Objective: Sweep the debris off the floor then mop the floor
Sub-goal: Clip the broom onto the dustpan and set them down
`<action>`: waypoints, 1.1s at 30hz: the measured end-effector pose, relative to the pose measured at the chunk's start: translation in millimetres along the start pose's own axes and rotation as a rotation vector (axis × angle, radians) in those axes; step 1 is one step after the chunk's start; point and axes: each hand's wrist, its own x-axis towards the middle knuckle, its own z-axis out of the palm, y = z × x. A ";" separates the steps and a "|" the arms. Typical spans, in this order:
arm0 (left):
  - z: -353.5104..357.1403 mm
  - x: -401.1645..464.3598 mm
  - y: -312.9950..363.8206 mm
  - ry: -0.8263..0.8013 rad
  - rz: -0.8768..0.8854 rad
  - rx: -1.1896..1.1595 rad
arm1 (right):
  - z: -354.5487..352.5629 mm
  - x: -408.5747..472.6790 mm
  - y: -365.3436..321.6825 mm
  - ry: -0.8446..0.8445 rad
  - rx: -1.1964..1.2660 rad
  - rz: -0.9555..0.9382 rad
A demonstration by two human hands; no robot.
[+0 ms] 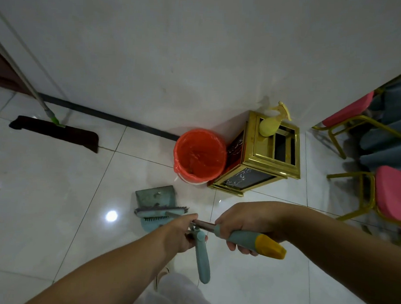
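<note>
— Where does the view sit?
— On the person's head, wide-angle, tilted steeply down at the tiled floor [55, 203].
— How near?
— Both forearms reach in from the bottom edge; the wall [199, 48] fills the upper frame.

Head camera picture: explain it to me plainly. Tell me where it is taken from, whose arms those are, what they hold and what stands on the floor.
There is no machine here. One wide-angle camera sits on a person's head and looks down, so the two bare arms are the wearer's own. The right hand grips the broom handle, teal with a yellow end. The left hand holds the metal shafts where the dustpan handle hangs down. Below them the broom head rests at the teal dustpan on the white tiled floor. Beyond stand a bin with an orange liner and a gold-framed box with a yellow spray bottle on top. A flat mop leans against the wall at left; pink chairs are at right.
</note>
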 end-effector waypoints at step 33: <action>97.1 -18.5 -22.3 -0.241 0.552 0.937 | -67.1 -15.3 95.4 0.448 0.098 -0.218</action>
